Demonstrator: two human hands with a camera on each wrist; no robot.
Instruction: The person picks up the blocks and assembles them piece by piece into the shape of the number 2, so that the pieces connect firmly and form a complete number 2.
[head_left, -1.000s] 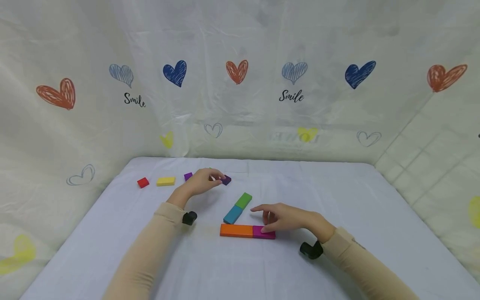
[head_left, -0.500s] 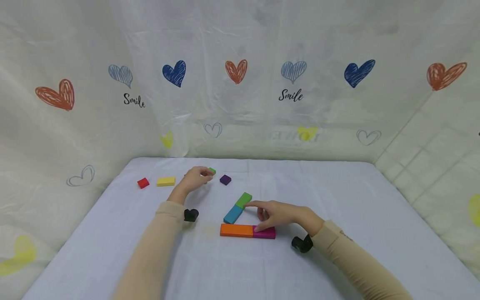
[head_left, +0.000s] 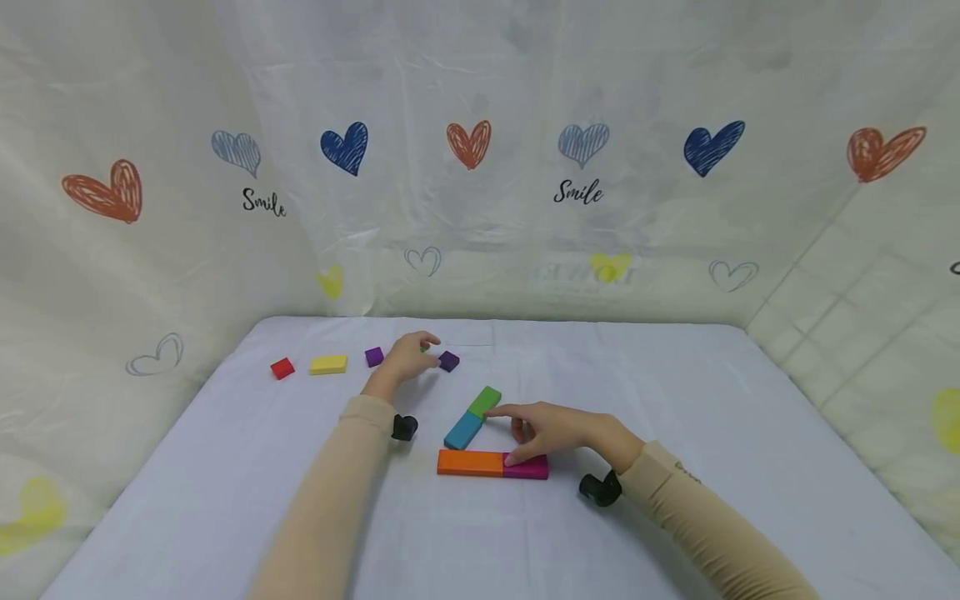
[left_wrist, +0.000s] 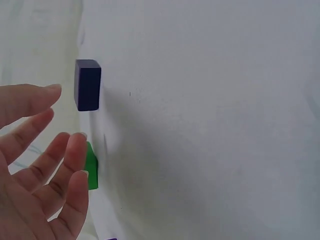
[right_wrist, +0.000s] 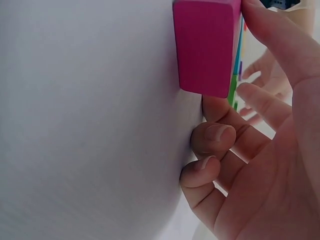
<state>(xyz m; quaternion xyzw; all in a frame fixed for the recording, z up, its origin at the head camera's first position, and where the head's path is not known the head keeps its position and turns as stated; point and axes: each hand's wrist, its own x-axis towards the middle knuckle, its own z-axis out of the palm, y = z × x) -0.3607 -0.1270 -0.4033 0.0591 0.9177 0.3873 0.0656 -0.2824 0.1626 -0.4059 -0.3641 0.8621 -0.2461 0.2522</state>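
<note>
My left hand hovers at the back of the table, thumb close to a dark purple block. In the left wrist view its fingers are apart and relaxed, and a green block shows partly behind them. My right hand rests its thumb on a magenta block, which lies end to end with an orange block. Its index finger reaches to the seam between a lime green block and a blue block, joined in a slanted line. The other right fingers curl loosely on the cloth.
To the left of my left hand lie a red block, a yellow block and a purple block. A white cloth covers the table. Behind it hangs a pale curtain printed with hearts.
My left hand moved left from the dark purple block toward the green one, then back right. My right hand shifted slightly left, bringing its index finger to the green and blue blocks.
</note>
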